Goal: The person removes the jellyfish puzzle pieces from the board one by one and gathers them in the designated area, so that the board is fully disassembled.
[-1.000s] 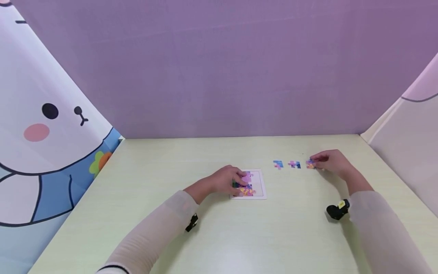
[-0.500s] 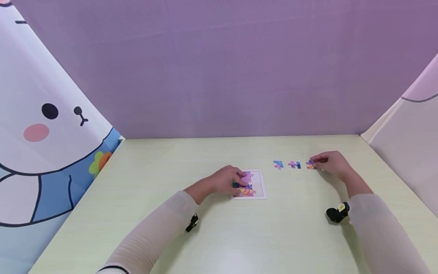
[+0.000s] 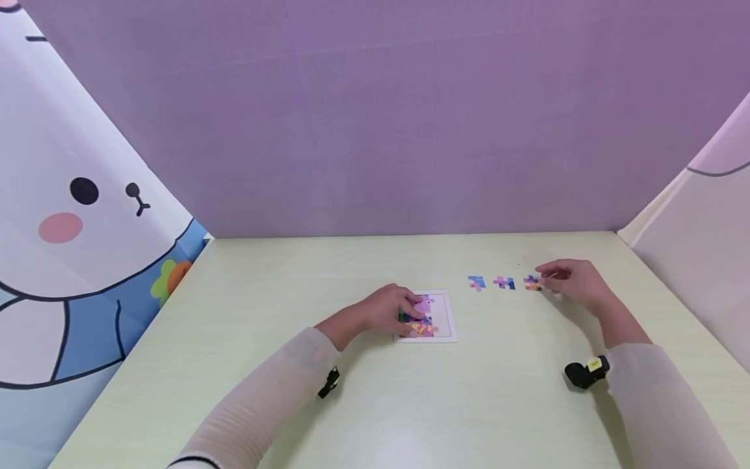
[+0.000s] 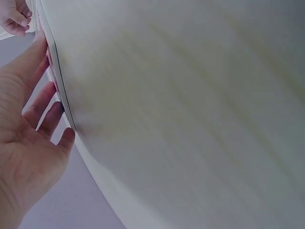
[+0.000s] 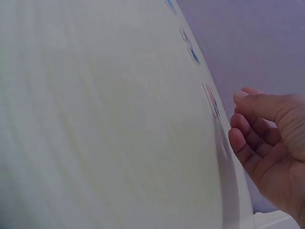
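Observation:
My left hand (image 3: pixel 383 309) rests on a white-bordered puzzle tray (image 3: pixel 445 319), its fingers spread over joined pink, green and yellow pieces at the tray's left. Part of those pieces is hidden under the hand. In the left wrist view, the fingertips (image 4: pixel 65 136) lie along the tray's edge. My right hand (image 3: pixel 574 283) is just right of an orange and purple puzzle piece (image 3: pixel 532 284) lying on the table. In the right wrist view, the thumb and loosely bent fingers of the right hand (image 5: pixel 271 138) stand apart from that piece (image 5: pixel 210 100) and hold nothing.
Two more puzzle pieces lie in a row to the left: a pink and dark blue piece (image 3: pixel 504 283) and a light blue and pink piece (image 3: pixel 476 283). The pale table (image 3: pixel 263 286) ends at a purple back panel (image 3: pixel 381 130). Printed cloths flank both sides.
My right hand has let go of the orange and purple piece and drawn slightly right, so more of the piece shows. My left hand stays on the tray.

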Action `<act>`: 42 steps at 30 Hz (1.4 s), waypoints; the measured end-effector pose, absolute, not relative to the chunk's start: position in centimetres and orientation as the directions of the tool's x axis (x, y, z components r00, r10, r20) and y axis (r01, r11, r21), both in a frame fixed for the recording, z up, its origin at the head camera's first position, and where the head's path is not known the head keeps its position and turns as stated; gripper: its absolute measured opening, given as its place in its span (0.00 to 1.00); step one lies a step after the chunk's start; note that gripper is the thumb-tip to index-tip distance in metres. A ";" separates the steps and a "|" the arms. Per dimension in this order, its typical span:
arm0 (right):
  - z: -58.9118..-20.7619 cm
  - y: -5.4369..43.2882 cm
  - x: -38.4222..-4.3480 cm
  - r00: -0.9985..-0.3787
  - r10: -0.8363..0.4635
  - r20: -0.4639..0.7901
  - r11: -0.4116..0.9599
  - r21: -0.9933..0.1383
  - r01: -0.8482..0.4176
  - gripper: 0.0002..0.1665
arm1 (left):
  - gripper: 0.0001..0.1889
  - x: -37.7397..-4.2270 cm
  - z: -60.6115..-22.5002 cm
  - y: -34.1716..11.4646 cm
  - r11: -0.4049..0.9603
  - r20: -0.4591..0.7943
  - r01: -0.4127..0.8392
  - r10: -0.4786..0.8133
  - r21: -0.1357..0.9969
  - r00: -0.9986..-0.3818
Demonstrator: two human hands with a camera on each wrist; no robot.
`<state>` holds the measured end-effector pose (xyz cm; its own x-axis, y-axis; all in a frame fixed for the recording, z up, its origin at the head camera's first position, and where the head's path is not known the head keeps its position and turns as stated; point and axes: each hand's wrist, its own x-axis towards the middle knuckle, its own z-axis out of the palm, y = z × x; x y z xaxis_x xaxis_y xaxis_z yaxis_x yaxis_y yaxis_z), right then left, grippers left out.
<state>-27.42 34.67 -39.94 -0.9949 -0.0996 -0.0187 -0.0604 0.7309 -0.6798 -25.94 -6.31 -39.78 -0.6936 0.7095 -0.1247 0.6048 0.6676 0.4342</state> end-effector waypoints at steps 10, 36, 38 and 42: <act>-39.3 34.0 -26.1 -0.992 -0.112 0.052 0.672 -0.732 -0.114 0.22 | 0.20 -25.9 -39.8 -6.3 0.673 -0.125 0.595 0.702 0.440 -0.701; -37.3 28.3 -24.2 -0.926 -0.308 0.216 0.448 -0.826 -0.342 0.17 | 0.20 -25.9 -39.9 -6.3 0.681 -0.132 0.584 0.693 0.441 -0.709; -37.2 27.9 -24.2 -0.923 -0.317 0.219 0.440 -0.828 -0.347 0.17 | 0.20 -25.9 -39.9 -6.3 0.676 -0.126 0.590 0.698 0.442 -0.705; -37.1 27.0 -24.2 -0.920 -0.334 0.206 0.436 -0.832 -0.345 0.17 | 0.20 -25.9 -39.9 -6.3 0.664 -0.114 0.602 0.708 0.445 -0.697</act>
